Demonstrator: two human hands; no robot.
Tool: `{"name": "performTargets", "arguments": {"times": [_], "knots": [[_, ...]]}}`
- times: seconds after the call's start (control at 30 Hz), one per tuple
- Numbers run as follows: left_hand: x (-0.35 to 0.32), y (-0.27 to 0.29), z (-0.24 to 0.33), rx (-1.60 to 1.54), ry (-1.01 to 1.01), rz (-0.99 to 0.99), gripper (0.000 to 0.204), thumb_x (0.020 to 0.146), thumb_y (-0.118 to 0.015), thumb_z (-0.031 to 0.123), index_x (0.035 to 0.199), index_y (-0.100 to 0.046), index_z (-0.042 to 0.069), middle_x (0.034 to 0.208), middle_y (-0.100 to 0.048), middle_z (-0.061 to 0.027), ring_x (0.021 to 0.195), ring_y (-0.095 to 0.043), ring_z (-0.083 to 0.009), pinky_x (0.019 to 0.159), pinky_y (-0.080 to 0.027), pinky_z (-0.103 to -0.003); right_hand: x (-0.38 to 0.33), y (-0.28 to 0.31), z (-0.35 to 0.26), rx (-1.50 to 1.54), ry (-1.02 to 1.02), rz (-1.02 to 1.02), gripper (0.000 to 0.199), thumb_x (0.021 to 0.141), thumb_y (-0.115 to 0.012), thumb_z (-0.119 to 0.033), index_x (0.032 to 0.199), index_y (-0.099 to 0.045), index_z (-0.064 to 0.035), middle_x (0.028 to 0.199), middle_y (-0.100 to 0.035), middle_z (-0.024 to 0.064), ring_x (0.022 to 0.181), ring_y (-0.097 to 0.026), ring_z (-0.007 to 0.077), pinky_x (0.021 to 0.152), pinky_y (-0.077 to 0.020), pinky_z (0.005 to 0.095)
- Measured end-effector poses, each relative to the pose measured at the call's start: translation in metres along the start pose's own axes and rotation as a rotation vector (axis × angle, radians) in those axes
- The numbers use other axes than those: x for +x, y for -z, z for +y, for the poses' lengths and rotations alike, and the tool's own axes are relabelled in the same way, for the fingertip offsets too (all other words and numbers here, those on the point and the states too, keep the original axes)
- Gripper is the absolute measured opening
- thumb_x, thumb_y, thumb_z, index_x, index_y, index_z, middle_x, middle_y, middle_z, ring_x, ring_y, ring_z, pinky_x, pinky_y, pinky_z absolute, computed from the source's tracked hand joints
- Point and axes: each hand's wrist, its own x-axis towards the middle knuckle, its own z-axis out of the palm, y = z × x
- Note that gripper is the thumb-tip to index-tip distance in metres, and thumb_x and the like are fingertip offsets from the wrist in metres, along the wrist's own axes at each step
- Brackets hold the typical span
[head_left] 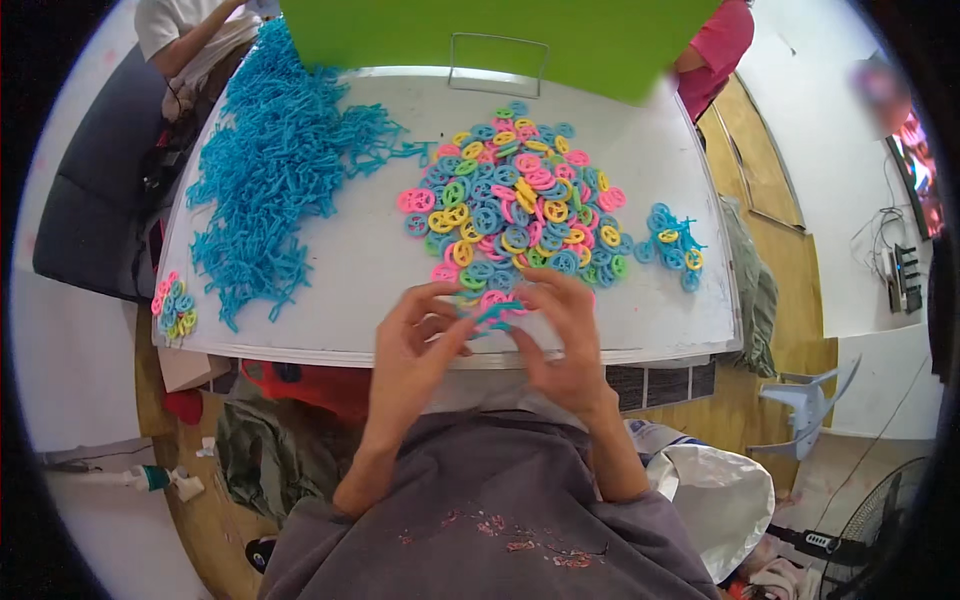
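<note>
While the left hand [408,345] is pinching a blue plastic piece [493,317] at the near edge of the multicoloured wheel pile [508,195], the right hand's [568,345] fingers are curving beside it, their grip impossible to tell. Left of the pile, a branched blue heap [268,150] is lying; right, a small wheel cluster [668,237] is sitting.

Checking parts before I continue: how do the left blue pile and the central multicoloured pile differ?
The blue pile is one colour; the multicoloured pile mixes pink, yellow, green and blue. The blue pile has thin, sticklike pieces; the multicoloured pile has round, wheel-like ones. Both lie loose on the white table.
</note>
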Motion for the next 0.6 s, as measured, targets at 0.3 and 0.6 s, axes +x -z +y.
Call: {"name": "performTargets", "arguments": {"times": [0.3,0.6], "knots": [[0.007,-0.005,-0.017,-0.032,0.063,-0.126,0.026,0.088,-0.060,0.005,0.114,-0.057,0.000,0.096,-0.061,-0.0047,0.079,-0.056,-0.0077,0.065,-0.048,-0.022,-0.017,-0.001,0.021,-0.082,0.082,-0.161,0.043,0.063,-0.070,0.008,0.103,-0.067,-0.0077,0.093,-0.064,0.0090,0.085,-0.061,0.0246,0.075,-0.0471,0.0322],[0.013,0.011,-0.044,0.991,-0.499,0.163,0.023,0.074,-0.069,0.002,0.096,-0.061,0.004,0.088,-0.055,-0.0042,0.073,-0.055,-0.0134,0.064,-0.045,-0.026,-0.032,0.005,0.031,0.383,-0.446,0.048,0.017,0.079,-0.066,0.005,0.096,-0.063,0.0025,0.086,-0.061,0.0030,0.080,-0.058,0.0098,0.067,-0.0458,0.0236]]}}
